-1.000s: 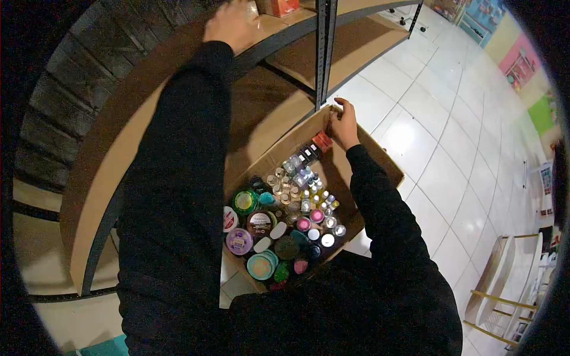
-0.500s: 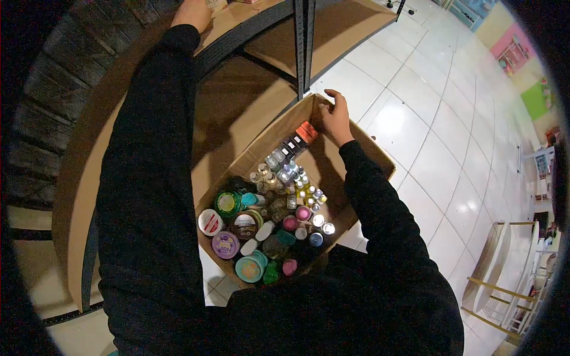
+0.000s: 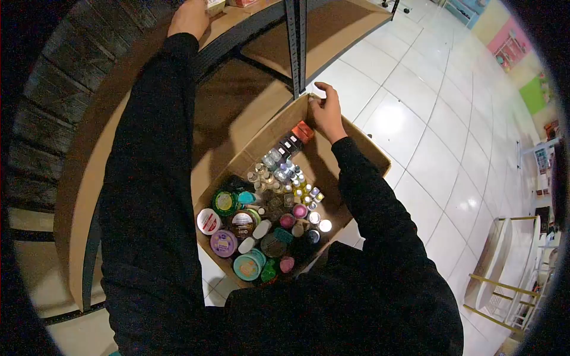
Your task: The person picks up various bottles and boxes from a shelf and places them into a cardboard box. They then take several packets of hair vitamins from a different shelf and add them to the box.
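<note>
My right hand (image 3: 328, 113) grips the far corner of an open cardboard box (image 3: 369, 145), with the fingers over its rim. Inside the box stand many small bottles, several round jars, among them a purple-lidded jar (image 3: 224, 244) and a turquoise jar (image 3: 247, 265), and an orange box (image 3: 303, 132) near the far corner. At the top left my left hand (image 3: 189, 19) is over the shelf top, beside a small pale item (image 3: 215, 6); its fingertips are cut off by the frame edge, and what they hold is hidden.
A metal-framed shelf (image 3: 338, 44) with brown boards and a black upright (image 3: 295, 47) lies beyond and left of the box. White floor tiles (image 3: 409, 142) stretch to the right. A white rack with gold bars (image 3: 504, 279) stands at the lower right.
The box and my right hand have shifted slightly left in view. My left hand sits a little lower in view, and more of the items on the shelf top shows.
</note>
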Motion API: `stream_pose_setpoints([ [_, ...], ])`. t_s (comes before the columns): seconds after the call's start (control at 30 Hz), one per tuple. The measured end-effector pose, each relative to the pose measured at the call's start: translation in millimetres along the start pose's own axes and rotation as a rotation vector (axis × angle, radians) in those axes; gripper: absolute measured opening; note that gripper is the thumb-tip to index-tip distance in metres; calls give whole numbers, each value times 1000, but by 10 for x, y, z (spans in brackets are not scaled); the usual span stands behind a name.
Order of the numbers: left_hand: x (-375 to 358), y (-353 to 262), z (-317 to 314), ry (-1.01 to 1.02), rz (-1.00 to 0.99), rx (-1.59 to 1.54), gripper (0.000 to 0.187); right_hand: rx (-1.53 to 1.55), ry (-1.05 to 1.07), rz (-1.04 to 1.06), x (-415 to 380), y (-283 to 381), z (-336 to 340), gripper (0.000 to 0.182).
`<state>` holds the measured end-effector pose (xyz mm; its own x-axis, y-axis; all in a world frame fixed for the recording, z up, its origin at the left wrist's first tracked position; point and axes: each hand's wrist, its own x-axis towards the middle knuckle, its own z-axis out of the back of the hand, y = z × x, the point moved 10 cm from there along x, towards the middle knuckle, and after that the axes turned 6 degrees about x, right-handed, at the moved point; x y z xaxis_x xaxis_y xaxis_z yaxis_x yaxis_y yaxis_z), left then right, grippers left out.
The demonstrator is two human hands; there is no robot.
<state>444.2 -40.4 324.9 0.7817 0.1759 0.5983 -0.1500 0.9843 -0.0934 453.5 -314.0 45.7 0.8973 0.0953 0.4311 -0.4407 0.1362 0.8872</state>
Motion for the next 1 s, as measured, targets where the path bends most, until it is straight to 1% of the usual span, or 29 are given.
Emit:
stream_pose_setpoints([
  [0.07, -94, -301, 217, -161, -200, -56, 24, 42, 0, -35, 55, 117, 23, 44],
  [0.1, -179, -463, 324, -240, -300, -84, 23, 73, -68, 32, 92, 304, 96, 47],
  [0.17, -362, -1059, 493, 33, -496, -432, 25, 130, -205, 161, 144, 712, 259, 54],
  [0.2, -398, -1281, 190, 277, -489, -146, 29, 103, -228, 270, 161, 966, 314, 57],
  [0.27, -596, -1470, 86, 226, -631, -24, 30, 54, -267, 492, 126, 1398, 374, 63],
  [0.3, -849, -1511, 204, -72, -782, -191, 29, -2, -225, 523, 105, 1458, 324, 63],
  [0.37, -1096, -1617, -208, 89, -825, -314, 31, -114, -146, 586, 64, 1558, 266, 63],
  [0.4, -1225, -1640, -278, 144, -797, -331, 34, -128, -100, 567, 66, 1425, 203, 54],
  [0.43, -1364, -1641, -347, 200, -769, -349, 37, -148, -67, 538, 58, 1299, 152, 50],
  [0.47, -1464, -1611, -493, 275, -762, -369, 54, -169, -33, 508, 43, 1164, 102, 46],
  [0.53, -1585, -1437, -593, 153, -670, -448, 55, -160, 12, 464, -24, 1034, 20, 35],
  [0.57, -1634, -1328, -638, 90, -624, -484, 55, -197, 13, 406, -56, 942, 5, 35],
  [0.6, -1734, -1228, -687, 56, -580, -380, 53, -233, 14, 346, -115, 800, -1, 34],
  [0.63, -1850, -1097, -911, 177, -472, -280, 53, -268, 15, 289, -159, 608, -13, 34],
  [0.67, -2017, -935, -1151, 295, -360, -179, 55, -372, -12, 325, -198, 325, -33, 38],
  [0.7, -2214, -744, -1394, 411, -246, -77, 56, -418, 5, 290, -258, 71, -53, 38],
  [0.77, -2688, -505, -1785, 498, -251, 124, 69, -509, 44, 215, -397, -351, -88, 36],
  [0.87, -3169, -162, -2158, 889, 6, 26, 69, -605, 193, -104, -561, -1120, -152, 29],
  [0.97, -3306, -33, -2348, 896, 14, -82, 70, -608, 205, -179, -675, -1175, -181, 18],
  [1.0, -3303, -34, -2340, 899, 10, -89, 71, -599, 202, -188, -670, -1262, -204, 20],
])
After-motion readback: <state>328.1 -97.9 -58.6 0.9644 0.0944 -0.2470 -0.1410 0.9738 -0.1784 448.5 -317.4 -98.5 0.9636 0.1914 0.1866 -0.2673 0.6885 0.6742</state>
